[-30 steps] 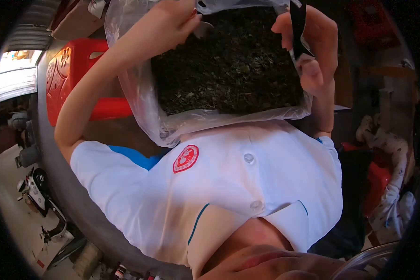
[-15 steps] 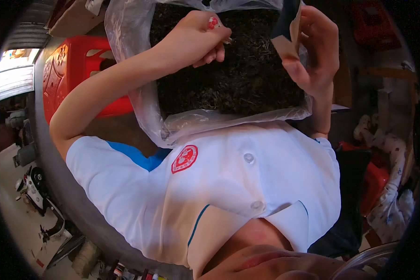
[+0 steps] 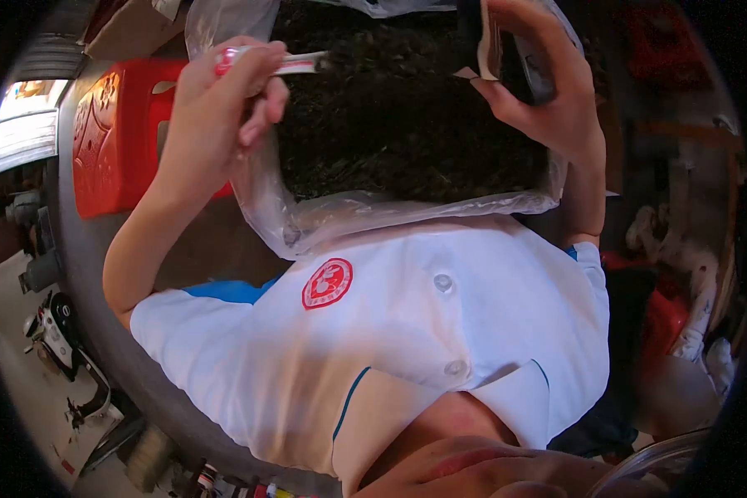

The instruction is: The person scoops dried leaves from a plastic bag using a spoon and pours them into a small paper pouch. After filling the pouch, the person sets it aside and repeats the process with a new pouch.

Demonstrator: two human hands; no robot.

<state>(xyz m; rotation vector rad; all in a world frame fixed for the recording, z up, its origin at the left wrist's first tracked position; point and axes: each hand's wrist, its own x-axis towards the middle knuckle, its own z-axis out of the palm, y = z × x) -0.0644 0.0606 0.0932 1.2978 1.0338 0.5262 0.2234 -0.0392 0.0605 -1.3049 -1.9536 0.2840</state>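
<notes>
My left hand (image 3: 224, 108) is closed around a slim red-and-white stick (image 3: 299, 64) with a dark tip, held over the left side of a plastic-lined container. Between the thumb and fingers of my right hand (image 3: 548, 91) is a dark flat piece with tan edges (image 3: 490, 41), at the container's right side. What kind of piece it is I cannot tell. Dark, shredded, leafy material (image 3: 398, 141) fills the container. The clear plastic liner (image 3: 365, 209) folds over the near rim, close against my white shirt.
A red plastic stool (image 3: 112, 141) stands to the left. Farther down that side is a white-and-black motor scooter (image 3: 75, 349). A cardboard box (image 3: 133, 33) lies at the upper left. At right are a red object (image 3: 666, 311) and pale patterned cloth (image 3: 697, 270).
My left hand has drawn back left from over the dark material, bringing the stick into fuller view. The right hand and its piece have shifted slightly left and tilted.
</notes>
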